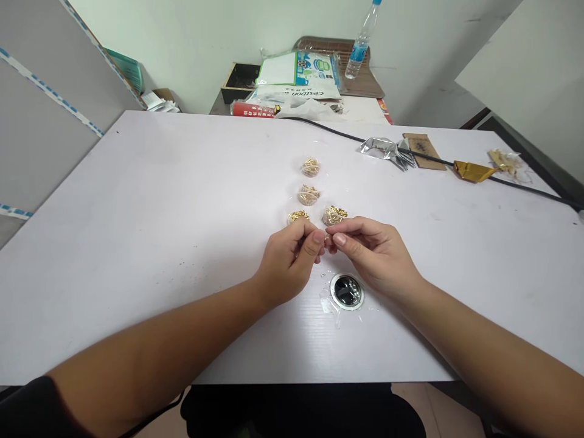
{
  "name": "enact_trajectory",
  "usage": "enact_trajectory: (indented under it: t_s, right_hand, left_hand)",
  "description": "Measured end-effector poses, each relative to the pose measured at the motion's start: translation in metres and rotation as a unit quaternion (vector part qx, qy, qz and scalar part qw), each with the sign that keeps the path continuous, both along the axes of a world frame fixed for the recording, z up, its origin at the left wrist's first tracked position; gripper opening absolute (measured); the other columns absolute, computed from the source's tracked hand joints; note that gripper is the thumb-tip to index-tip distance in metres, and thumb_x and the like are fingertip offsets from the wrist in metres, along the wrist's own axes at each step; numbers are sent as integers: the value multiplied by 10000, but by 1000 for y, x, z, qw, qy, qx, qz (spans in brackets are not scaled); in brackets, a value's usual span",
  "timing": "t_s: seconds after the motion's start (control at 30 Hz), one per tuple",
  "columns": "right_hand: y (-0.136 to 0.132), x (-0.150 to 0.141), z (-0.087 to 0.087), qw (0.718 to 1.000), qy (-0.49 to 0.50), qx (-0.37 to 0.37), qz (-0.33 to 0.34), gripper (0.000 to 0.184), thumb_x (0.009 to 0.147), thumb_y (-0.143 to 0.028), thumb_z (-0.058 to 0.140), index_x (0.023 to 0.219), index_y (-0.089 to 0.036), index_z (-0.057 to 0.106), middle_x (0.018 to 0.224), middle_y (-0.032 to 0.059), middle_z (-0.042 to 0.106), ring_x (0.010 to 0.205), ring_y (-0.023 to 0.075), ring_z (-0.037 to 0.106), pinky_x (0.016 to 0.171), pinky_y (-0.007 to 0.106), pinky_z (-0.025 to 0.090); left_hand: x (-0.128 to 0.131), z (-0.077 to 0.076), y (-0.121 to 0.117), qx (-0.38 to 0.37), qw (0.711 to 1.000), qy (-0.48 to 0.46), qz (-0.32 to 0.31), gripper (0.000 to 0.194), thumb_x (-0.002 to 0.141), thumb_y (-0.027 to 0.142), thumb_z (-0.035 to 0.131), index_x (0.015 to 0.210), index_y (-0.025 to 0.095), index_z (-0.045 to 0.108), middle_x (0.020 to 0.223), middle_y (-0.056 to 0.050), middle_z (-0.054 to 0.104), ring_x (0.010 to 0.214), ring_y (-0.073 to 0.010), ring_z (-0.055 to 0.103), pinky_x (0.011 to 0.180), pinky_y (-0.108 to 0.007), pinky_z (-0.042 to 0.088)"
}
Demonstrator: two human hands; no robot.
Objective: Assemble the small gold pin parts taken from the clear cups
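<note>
Gold piece (326, 239) is pinched by left hand (291, 260) and right hand (379, 252), fingertips closed, near side of cups (309, 195).

A small workshop or hand-assembly room, by the look of it.
A plain white table (137, 201) serves as the bench, with clear cups (311, 171) of small gold bits (335, 213) near 12 o'clock and a black cable (328, 129) crossing at 1 to 2 o'clock; beyond the far edge, bags (298, 85) lie heaped at 12 and a water bottle (358, 52) stands at 1, against a bare, pale wall (196, 36), while a taped grey panel (50, 79) rises at 10.
</note>
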State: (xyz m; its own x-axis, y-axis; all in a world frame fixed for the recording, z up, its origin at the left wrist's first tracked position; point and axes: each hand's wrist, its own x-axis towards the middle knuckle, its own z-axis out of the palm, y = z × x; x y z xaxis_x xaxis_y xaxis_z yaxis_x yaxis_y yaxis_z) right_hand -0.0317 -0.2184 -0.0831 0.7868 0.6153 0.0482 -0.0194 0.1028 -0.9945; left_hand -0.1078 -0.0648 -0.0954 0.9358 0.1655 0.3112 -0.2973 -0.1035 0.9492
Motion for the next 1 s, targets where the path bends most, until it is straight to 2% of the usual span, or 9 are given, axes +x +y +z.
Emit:
enact_trajectory:
  t_s: [0.13, 0.3, 0.5, 0.67, 0.83, 1.0]
  right_hand:
    - [1, -1, 6, 999, -31, -22, -10, 139, 828, -310, 775, 922, -216, 735, 773, 19, 714, 746, 140, 684, 720, 301, 580]
    - [0, 0, 11, 998, -54, -44, -13, 195, 796, -348, 800, 851, -191, 698, 756, 38, 721, 712, 166, 694, 677, 326, 589]
    - [-1, 1, 11, 999, -47, -7, 1, 212, 842, -355, 762, 794, -191, 637, 752, 40, 726, 694, 153, 685, 694, 327, 605]
    - [-1, 4, 10, 999, -28, 23, 4, 215, 821, -315, 788, 774, -186, 623, 805, 52, 751, 669, 140, 687, 686, 323, 623]
    - [-2, 7, 9, 999, -8, 35, 21, 184, 796, -269, 810, 782, -188, 646, 717, 26, 735, 628, 140, 698, 614, 288, 618]
    - [-3, 6, 6, 998, -57, 13, 10, 78, 776, -246, 821, 802, -217, 754, 677, 17, 721, 615, 138, 696, 599, 268, 609]
  left_hand:
    - [0, 0, 0, 0, 1000, 5, 1, 286, 997, 363, 480, 792, 166, 516, 706, -17, 623, 614, -85, 570, 566, -210, 488]
    - [0, 0, -1, -1, 1000, 9, 0, 274, 990, 370, 496, 803, 171, 519, 716, -22, 646, 620, -89, 575, 569, -214, 488]
    - [0, -1, 0, 7, 1000, 13, -3, 296, 987, 412, 490, 808, 177, 513, 684, -12, 611, 607, -97, 554, 564, -230, 472]
    - [-1, -3, 2, 15, 999, 29, -4, 304, 987, 422, 480, 812, 176, 514, 667, -10, 582, 605, -105, 547, 560, -243, 453]
    - [-2, -2, 2, 28, 999, 31, -4, 305, 992, 417, 465, 807, 178, 506, 663, -7, 573, 605, -106, 526, 559, -247, 438]
    - [-2, -2, 1, 35, 999, 25, -7, 300, 993, 411, 468, 809, 178, 506, 675, -13, 594, 604, -106, 529, 561, -252, 438]
